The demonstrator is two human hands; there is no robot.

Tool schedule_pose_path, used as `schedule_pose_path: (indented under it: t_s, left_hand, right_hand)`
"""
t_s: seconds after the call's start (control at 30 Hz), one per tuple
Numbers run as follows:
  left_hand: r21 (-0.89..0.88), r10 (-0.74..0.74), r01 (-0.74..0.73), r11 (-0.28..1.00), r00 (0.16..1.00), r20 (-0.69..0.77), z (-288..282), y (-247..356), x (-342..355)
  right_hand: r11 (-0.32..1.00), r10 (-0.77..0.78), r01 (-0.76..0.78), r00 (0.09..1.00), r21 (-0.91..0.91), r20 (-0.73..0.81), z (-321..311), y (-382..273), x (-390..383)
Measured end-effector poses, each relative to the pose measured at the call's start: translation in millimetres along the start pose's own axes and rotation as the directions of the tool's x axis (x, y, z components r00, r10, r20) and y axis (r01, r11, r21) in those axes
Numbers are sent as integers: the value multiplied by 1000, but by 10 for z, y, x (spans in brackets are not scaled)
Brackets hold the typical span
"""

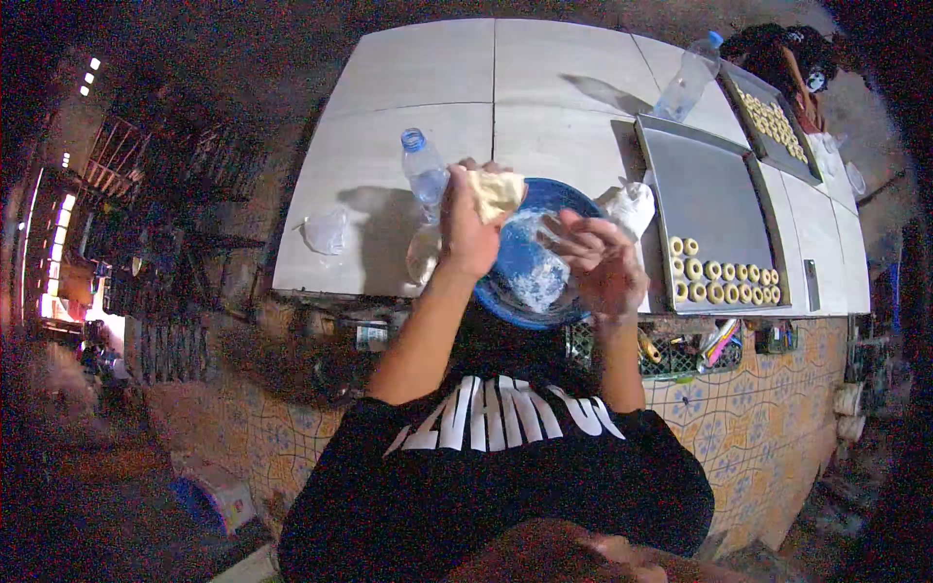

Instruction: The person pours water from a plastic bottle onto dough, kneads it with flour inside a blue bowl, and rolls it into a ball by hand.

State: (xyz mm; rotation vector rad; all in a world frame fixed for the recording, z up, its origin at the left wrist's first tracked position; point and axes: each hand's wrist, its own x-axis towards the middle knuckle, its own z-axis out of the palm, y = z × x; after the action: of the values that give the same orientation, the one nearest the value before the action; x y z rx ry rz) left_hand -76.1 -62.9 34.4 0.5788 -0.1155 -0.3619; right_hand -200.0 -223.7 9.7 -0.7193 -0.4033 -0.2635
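The left hand [468,231] is raised over the left side of a blue bowl [552,195], its forearm slanting up and inward, fingers closed around a pale piece of dough [496,194]. Apart from it, the right hand [604,260] hangs over the bowl's right side — fingers loosely spread and bent toward the left, slightly blurred, forearm nearly straight up. Between and below them, white flour [539,289] coats the bowl's inside.
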Motion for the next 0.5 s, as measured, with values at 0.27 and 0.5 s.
schedule_pose_path:
  t_s: [0.27,0.5]
  left_hand:
    - [-46,-98,107,993,981,169,-230,187,-59]
    - [150,-78,61,987,991,106,-185,48,-149]
  right_hand:
    - [997,22,-16,996,73,-84,3,57,50]
    - [890,184,-281,942,-358,-281,92,210,121]
